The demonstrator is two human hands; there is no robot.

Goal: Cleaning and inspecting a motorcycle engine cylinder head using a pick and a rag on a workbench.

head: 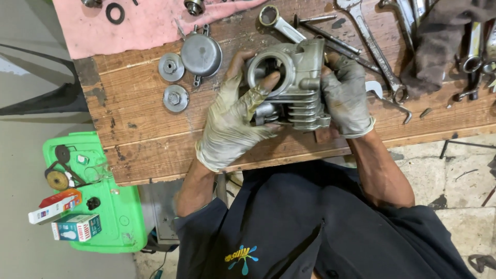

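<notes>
A grey finned metal engine head [297,77] rests on the wooden workbench [150,139], held between both gloved hands. My left hand [235,121] in a dirty pale glove grips its left side, with the thumb pushed into the round opening. On the part's right side, my right hand [346,95] clasps it in a grey glove.
A domed metal cover [201,53] and two round caps [171,66] [175,98] lie left of the part. Wrenches [374,44] and a dark rag [439,41] spread at the right. A pink cloth [144,23] covers the bench's far left. A green stool [111,206] holds small boxes.
</notes>
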